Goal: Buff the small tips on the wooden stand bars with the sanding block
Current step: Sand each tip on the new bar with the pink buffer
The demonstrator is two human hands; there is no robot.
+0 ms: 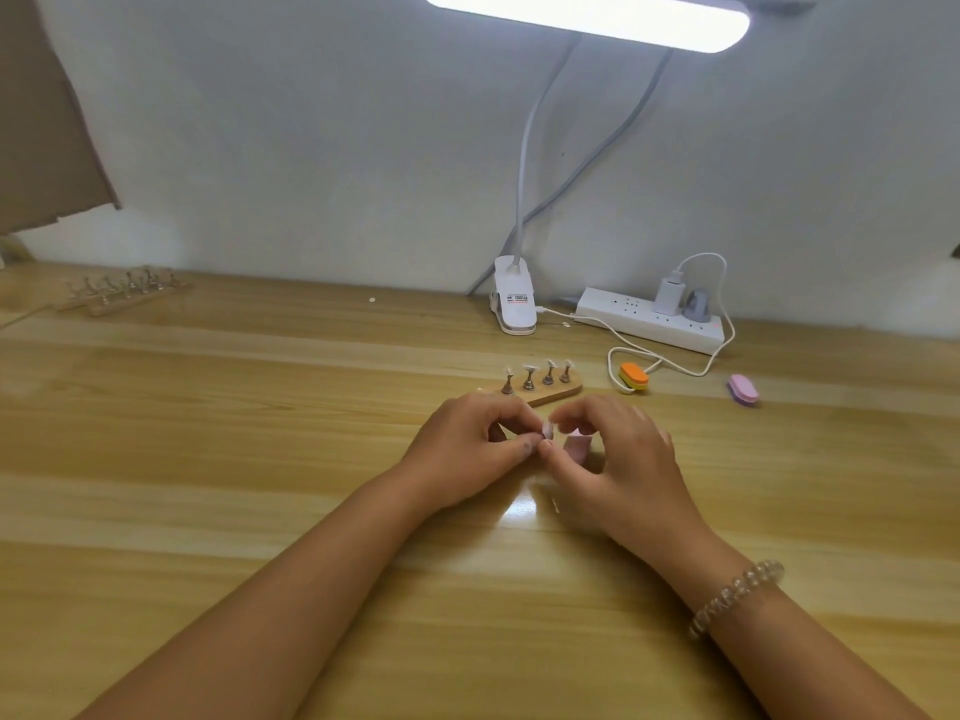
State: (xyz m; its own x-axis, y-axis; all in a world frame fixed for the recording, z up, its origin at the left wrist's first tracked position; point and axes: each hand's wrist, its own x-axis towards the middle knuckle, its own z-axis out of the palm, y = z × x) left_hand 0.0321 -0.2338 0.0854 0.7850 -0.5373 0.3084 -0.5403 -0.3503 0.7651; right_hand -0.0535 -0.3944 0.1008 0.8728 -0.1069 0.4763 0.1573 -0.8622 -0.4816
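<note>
While both hands meet at the centre of the frame, the left hand [467,449] has thumb and forefinger closed in a tight pinch on one small tip [546,431], held clear of the table [260,459]. Whether a post is gripped with it cannot be told. The right hand [623,459] is curled round a pink sanding block [576,445], which shows only in part beneath the fingers. The block lies immediately right of the tip. Contact between the two cannot be confirmed, nor can the block's long axis be read. The wooden stand bar [545,391] lies just above the hands in the frame, its long axis running left to right and rising slightly at the right, with four tips upright on it. Its left end is hidden behind the left hand. Judgement: buffing is in hand, with the right hand nearer the block face and likely to do the stroking while the left steadies. An orange block [634,376] and a second pink block [743,389] lie at right, well apart from the work. Further stand bars [124,293] lie at upper left.
</note>
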